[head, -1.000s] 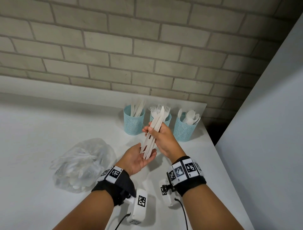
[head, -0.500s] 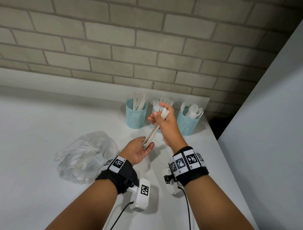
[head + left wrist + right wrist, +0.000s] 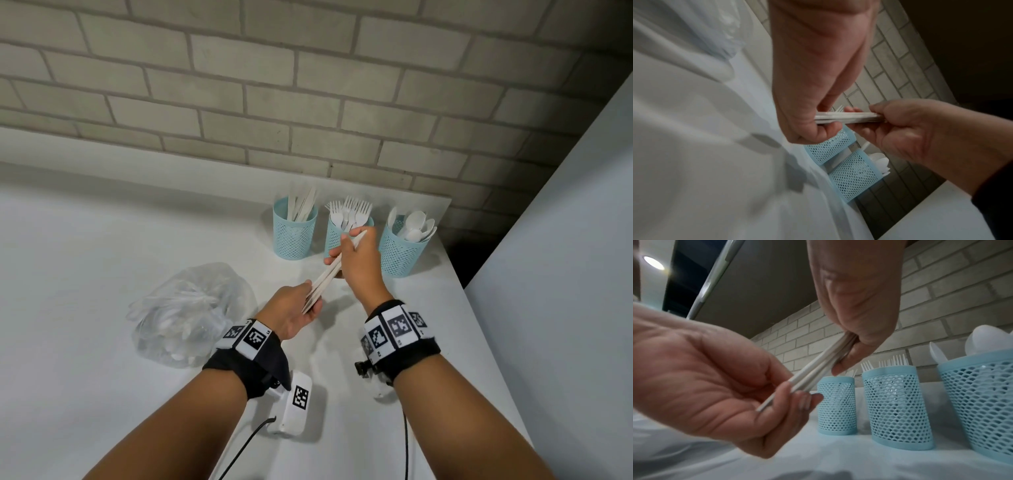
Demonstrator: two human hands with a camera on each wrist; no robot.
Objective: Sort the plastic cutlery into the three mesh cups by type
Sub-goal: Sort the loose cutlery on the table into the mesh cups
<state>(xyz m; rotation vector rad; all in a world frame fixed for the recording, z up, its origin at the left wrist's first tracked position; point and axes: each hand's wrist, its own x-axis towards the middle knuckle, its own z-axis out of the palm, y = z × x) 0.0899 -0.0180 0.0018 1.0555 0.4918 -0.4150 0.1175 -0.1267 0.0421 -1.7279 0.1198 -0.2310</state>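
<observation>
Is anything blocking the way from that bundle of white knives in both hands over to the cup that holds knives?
Nothing visible does. The bundle of knives is held by the right hand and left hand in front of the fork cup; the knife cup stands just left of it, its top open above the knives already inside.

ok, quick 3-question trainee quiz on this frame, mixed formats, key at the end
1. True or false: both hands hold the bundle of white cutlery.
2. Which mesh cup holds forks? A) left cup B) middle cup C) right cup
3. Fill in: unsorted cutlery lies in a clear plastic ___ on the table.

Key: 1 true: left hand at the lower end, right hand at the upper end. 2 B. 3 bag.
</observation>
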